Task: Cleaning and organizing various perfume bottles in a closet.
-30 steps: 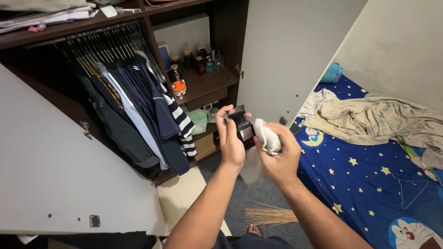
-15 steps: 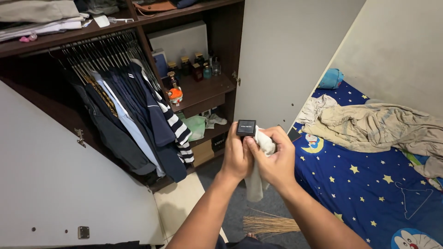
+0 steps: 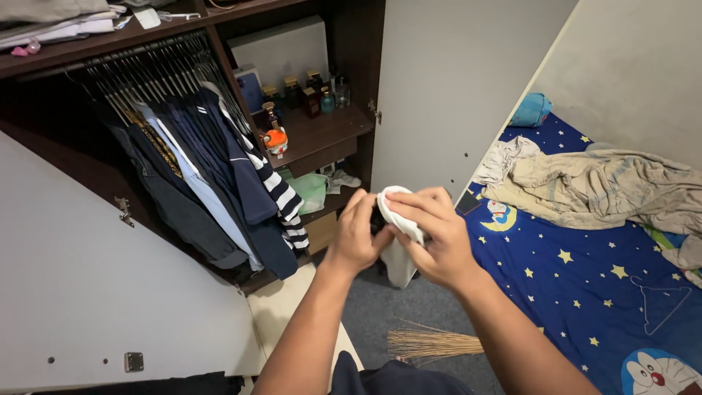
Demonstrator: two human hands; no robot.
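Both of my hands meet in front of me, before an open wardrobe. My left hand (image 3: 356, 235) grips a small black box-shaped object (image 3: 376, 218), now almost hidden between the fingers. My right hand (image 3: 431, 235) presses a white cloth (image 3: 398, 212) over that object, and the cloth's loose end hangs down below my hands.
The wardrobe holds hanging shirts (image 3: 212, 168) on a rail and a shelf of small bottles (image 3: 307, 91). Its white doors (image 3: 88, 292) stand open at left and middle. A bed with a blue star-print sheet (image 3: 585, 292) and crumpled beige blanket (image 3: 607, 186) lies right. A straw broom (image 3: 431, 342) lies on the floor.
The black object was held up and visible above my hands. Now my right hand has brought the white cloth over it and both hands have closed around it.
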